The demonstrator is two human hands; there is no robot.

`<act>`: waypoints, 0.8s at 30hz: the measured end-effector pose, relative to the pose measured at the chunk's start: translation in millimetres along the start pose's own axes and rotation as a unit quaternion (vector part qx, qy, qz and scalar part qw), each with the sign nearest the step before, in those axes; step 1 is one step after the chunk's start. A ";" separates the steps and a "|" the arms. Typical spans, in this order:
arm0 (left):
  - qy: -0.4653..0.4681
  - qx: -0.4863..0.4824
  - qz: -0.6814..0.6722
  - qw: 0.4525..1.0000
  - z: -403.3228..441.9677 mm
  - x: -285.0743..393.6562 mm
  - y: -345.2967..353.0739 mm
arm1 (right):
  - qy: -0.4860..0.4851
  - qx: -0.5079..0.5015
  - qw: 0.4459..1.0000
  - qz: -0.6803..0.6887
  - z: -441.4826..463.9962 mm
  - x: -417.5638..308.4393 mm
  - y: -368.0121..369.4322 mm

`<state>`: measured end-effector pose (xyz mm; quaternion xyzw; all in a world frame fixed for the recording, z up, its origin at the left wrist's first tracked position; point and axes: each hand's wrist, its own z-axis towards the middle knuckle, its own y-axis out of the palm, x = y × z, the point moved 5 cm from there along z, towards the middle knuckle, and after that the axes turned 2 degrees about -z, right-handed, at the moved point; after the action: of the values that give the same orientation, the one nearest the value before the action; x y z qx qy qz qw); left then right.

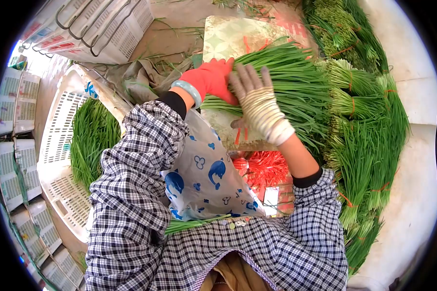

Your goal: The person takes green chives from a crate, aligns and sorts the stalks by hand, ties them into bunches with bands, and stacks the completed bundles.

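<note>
Green stalks beneath left hand; right hand palm-down, splayed.

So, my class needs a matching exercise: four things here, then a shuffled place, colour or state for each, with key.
1. Red-gloved left hand
2. White perforated plastic basket
3. Tangled thin red strips
4. Translucent plastic sheet

A. Printed with blue dolphins
B. Pale blue bangle at the wrist
C. Green stalks inside
D. Beside the bare right forearm

Pairs: 1-B; 2-C; 3-D; 4-A.
</note>
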<state>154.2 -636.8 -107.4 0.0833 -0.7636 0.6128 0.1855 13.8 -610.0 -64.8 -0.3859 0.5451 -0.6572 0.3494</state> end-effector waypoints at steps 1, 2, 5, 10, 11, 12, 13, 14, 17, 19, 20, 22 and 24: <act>0.041 -0.012 -0.073 0.996 -1.9 2.1 0.1 | -0.011 0.066 0.995 -0.076 3.5 -0.4 23.4; 0.082 -0.026 -0.145 0.986 -3.3 5.3 0.9 | -0.009 0.065 0.995 -0.076 9.5 5.6 23.7; 0.100 0.039 -0.080 0.991 -11.8 8.2 10.1 | -0.002 0.092 0.995 -0.026 14.2 15.8 24.4; 0.070 0.108 -0.042 0.991 -22.3 12.5 16.4 | -0.019 0.121 0.992 -0.013 2.1 7.3 1.9; 0.069 0.110 -0.041 0.991 -24.6 16.2 12.5 | -0.066 0.091 0.994 0.003 -8.2 -2.2 -6.1; 0.047 0.097 -0.037 0.994 -25.4 20.4 9.3 | -0.114 0.060 0.992 0.016 -18.5 -11.0 -11.9; 0.026 0.084 -0.036 0.995 -25.3 21.8 7.7 | -0.123 0.001 0.992 0.016 -35.1 -19.2 6.0; 0.025 0.090 -0.039 0.995 -25.0 20.3 7.3 | -0.131 -0.059 0.990 0.016 -51.2 -26.1 27.6; 0.047 0.107 -0.056 0.992 -24.8 18.2 11.3 | -0.089 -0.138 0.986 0.012 -58.8 -43.1 36.7; 0.057 0.126 -0.058 0.989 -25.0 16.4 15.5 | -0.067 -0.121 0.990 0.016 -54.9 -39.5 40.6; 0.063 0.147 -0.060 0.985 -27.6 16.9 12.0 | -0.049 -0.105 0.993 0.021 -52.3 -37.3 41.3; 0.046 0.137 -0.067 0.987 -27.7 16.4 10.8 | -0.017 -0.072 0.995 0.067 -53.5 -35.4 37.1; 0.031 0.124 -0.077 0.989 -28.3 15.2 12.2 | 0.072 -0.040 0.972 0.221 -60.1 -34.4 23.3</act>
<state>141.0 -605.1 -107.5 0.1454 -0.6669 0.6890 0.2436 -22.9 -556.6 -98.6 -0.2210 0.6666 -0.5672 0.4303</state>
